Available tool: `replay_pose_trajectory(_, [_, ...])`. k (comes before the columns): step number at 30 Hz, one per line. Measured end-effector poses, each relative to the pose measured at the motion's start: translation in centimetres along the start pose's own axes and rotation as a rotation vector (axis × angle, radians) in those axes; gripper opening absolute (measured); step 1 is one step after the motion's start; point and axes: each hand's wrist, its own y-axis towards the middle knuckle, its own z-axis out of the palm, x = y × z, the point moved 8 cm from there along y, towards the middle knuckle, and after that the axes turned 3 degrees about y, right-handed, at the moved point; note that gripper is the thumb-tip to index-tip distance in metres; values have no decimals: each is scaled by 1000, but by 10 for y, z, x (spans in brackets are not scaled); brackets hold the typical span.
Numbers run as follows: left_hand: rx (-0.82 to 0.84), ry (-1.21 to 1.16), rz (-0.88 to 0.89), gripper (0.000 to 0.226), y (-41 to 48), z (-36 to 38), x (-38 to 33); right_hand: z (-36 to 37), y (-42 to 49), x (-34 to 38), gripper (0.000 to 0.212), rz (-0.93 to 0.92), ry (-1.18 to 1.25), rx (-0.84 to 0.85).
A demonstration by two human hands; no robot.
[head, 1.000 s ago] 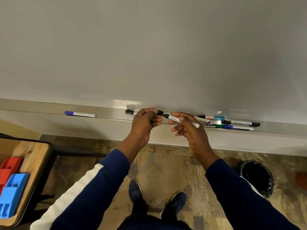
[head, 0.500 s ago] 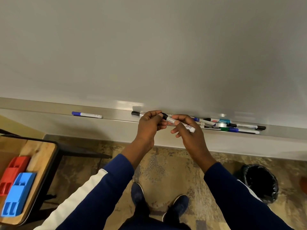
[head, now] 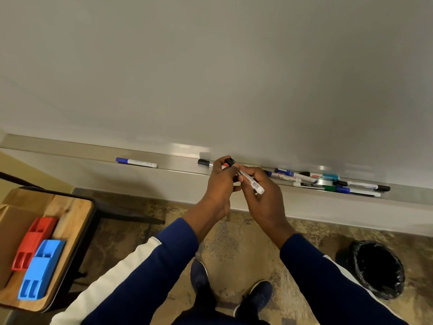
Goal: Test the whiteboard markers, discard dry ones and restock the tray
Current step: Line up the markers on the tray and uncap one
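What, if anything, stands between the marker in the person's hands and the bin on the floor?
Nothing visible does. The marker, gripped by the left hand and right hand, is over open floor; the open-topped bin stands to its right.

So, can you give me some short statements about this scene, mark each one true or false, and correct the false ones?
1. A blue-capped marker lies alone on the left part of the tray. True.
2. The black bin rests in the tray. False: it stands on the floor, at the right.
3. The left hand and the right hand both grip one white marker. True.
4. The whiteboard is full of writing. False: no writing shows on it.
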Motion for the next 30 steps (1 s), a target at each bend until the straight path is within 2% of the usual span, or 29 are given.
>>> replay_pose_trajectory(5, [-25,71,-24,29,3,-24,9,19,0,-7,26,65,43,47])
replay_pose_trajectory(10, [-181,-19,-20,34,13,-66,5,49,3,-22,39,224,52,127])
replay_pose_trajectory(16, [-323,-7,24,30,35,-125,-19,79,17,-26,25,246,-42,220])
replay_pose_trajectory(26, [-418,260,136,20,67,-206,-57,153,63,-35,18,151,-164,319])
replay_pose_trajectory(30, [-459,511,178,23,81,-240,-72,186,80,-37,17,133,-218,331])
